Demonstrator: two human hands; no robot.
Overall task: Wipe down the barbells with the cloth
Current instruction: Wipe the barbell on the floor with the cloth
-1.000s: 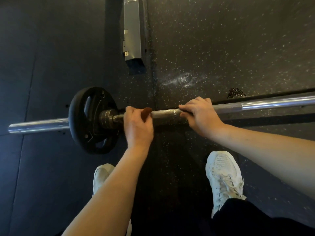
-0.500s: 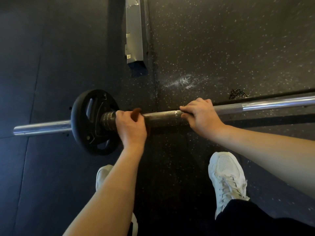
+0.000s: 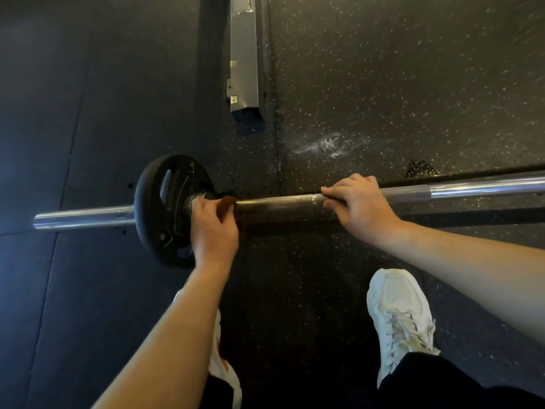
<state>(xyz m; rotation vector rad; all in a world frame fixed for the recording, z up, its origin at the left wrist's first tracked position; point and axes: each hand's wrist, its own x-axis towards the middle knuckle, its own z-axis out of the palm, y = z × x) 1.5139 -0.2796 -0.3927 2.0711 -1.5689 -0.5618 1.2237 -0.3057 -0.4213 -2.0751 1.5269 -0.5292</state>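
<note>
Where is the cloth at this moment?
Head view, left of centre: the brown cloth sits on the barbell shaft, gripped by the left hand, just beside the black weight plate; the right hand grips the shaft further right.

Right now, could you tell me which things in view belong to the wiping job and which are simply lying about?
In the job: barbell, brown cloth, left hand gripping the cloth round the bar, right hand gripping the bar.
Just there: black plate on the bar, metal beam, chalk smear, white shoe.
</note>
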